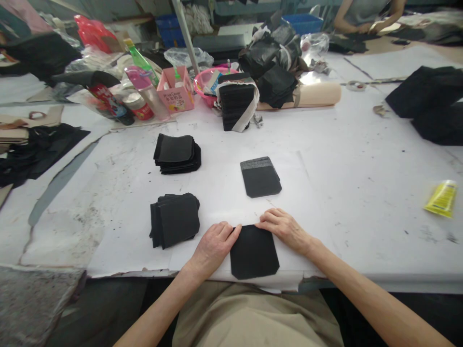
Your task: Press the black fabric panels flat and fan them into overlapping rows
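Observation:
A black square piece of sheet material with clipped lower corners (254, 255) lies flat near the table's front edge. My left hand (217, 243) pinches its upper left edge between thumb and fingers. At the upper right corner, my right hand (282, 229) grips the same edge, fingers closed together. Just beyond lies a small stack of similar black pieces (262, 180) with a grey strip along the far edge. To the left sit two more piles, a nearer black stack (179, 219) and a farther black stack (177, 150).
A strapped black bundle (236, 103), a pink box (176, 91) and a pink basin (204, 84) stand at the back. A yellow tube (442, 198) lies at right, below black material (427, 96). Another person's hands (367, 28) work at the far table.

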Available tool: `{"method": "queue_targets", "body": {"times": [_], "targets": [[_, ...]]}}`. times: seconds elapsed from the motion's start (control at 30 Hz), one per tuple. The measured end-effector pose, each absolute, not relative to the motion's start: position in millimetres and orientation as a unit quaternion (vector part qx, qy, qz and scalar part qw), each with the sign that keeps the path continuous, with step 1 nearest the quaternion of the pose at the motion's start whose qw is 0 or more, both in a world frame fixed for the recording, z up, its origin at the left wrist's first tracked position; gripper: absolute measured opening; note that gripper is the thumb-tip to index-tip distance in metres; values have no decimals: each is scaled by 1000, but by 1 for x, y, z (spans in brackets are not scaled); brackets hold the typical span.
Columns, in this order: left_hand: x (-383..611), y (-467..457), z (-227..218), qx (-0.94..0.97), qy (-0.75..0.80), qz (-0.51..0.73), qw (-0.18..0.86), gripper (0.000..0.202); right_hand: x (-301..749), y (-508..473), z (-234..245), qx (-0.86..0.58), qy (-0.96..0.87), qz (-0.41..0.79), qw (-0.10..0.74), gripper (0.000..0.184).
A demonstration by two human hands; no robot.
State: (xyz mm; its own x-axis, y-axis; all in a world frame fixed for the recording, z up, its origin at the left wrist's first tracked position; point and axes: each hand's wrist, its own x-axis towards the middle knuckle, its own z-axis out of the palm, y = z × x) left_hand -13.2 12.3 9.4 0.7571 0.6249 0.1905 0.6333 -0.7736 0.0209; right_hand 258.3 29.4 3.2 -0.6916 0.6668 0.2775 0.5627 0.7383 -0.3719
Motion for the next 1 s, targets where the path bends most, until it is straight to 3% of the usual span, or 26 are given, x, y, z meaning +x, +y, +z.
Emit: {"method": "queue_targets", "body": {"times": [0.1, 0.23, 1.0], "targets": [[-5, 12, 17, -941, -335, -28, 42, 43, 259, 29, 3, -340, -911, 126, 198, 23], [1, 11, 21, -942, -330, -4, 58, 43, 261, 29, 2, -340, -912, 123, 194, 23], [-19, -3, 5, -926, -360, -103, 40, 32, 282, 16, 10, -386, -889, 153, 192, 29]]}}
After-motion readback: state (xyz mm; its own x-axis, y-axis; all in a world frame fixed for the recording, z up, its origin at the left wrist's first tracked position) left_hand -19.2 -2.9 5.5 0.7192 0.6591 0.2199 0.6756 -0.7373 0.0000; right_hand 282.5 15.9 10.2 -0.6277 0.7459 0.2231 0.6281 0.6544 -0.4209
